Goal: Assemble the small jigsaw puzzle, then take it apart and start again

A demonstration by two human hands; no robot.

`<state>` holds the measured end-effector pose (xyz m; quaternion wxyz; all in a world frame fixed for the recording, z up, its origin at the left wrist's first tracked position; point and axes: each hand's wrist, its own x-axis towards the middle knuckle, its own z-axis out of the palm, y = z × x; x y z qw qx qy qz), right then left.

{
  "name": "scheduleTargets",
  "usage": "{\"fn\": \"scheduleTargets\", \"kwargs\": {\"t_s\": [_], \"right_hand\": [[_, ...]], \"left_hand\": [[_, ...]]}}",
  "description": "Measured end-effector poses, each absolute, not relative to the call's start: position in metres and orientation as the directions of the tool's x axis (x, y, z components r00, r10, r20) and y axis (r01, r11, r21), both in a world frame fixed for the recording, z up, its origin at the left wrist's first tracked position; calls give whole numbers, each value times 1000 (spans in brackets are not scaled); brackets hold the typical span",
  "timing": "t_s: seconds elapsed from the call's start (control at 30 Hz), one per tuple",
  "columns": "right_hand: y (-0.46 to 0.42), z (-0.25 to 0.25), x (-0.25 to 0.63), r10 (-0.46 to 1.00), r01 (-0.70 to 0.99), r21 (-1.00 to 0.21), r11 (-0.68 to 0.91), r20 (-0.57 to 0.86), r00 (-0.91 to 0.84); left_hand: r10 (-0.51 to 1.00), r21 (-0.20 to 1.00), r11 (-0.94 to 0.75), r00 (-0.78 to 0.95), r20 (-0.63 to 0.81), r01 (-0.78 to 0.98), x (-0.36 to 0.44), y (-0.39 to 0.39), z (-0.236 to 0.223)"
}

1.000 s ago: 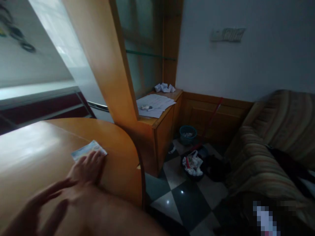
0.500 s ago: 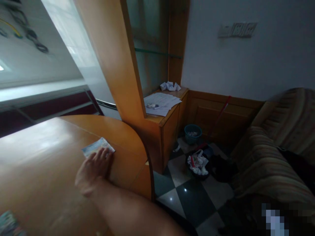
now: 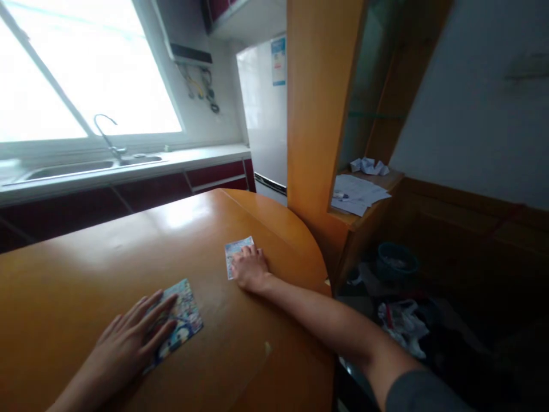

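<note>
My left hand (image 3: 132, 332) lies with fingers stretched over a colourful printed sheet (image 3: 189, 312), which may be a picture card or thin booklet, and covers its left part. Farther off, my right hand (image 3: 251, 268) rests on a smaller pale blue printed paper (image 3: 234, 247). Its fingers are spread, slightly bent, over the right and lower part of that paper. Both sheets lie on the round-ended wooden table (image 3: 171, 252), apart from each other.
A wooden cabinet (image 3: 317, 114) with loose papers (image 3: 358, 191) and crumpled paper (image 3: 369, 166) stands beyond the table's right end. On the floor are a teal basket (image 3: 398, 260) and a white plastic bag (image 3: 405, 326). Behind are a sink counter (image 3: 206, 153) and a fridge (image 3: 266, 114).
The view has swung left, bringing my left hand, the window and the sink into sight. My right hand stays on the pale blue paper, which now sits at a steeper angle.
</note>
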<state>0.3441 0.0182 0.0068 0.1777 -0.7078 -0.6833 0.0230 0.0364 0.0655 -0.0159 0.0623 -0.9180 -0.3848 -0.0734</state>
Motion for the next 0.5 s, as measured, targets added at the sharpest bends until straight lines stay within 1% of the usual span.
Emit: {"fn": "scheduleTargets", "kwargs": {"t_s": [0.07, 0.1, 0.17, 0.33, 0.4, 0.5], "right_hand": [[13, 4, 327, 975, 958, -278, 78, 222, -15], [10, 3, 317, 971, 956, -260, 139, 224, -81], [4, 4, 299, 965, 945, -252, 210, 211, -158], [9, 3, 270, 927, 876, -310, 370, 187, -325], [15, -3, 262, 894, 824, -350, 445, 228, -386], [24, -17, 256, 825, 740, -370, 561, 323, -464]], "left_hand": [[745, -18, -659, 655, 127, 752, 23, 61, -21], [780, -4, -619, 615, 121, 786, 18, 56, -21], [802, 22, -593, 588, 104, 805, 7, 42, -17], [841, 85, -540, 540, 35, 837, -17, 9, -2], [854, 125, -517, 520, 14, 847, -24, 0, 2], [867, 171, -492, 499, 5, 853, -26, -5, 4]]}}
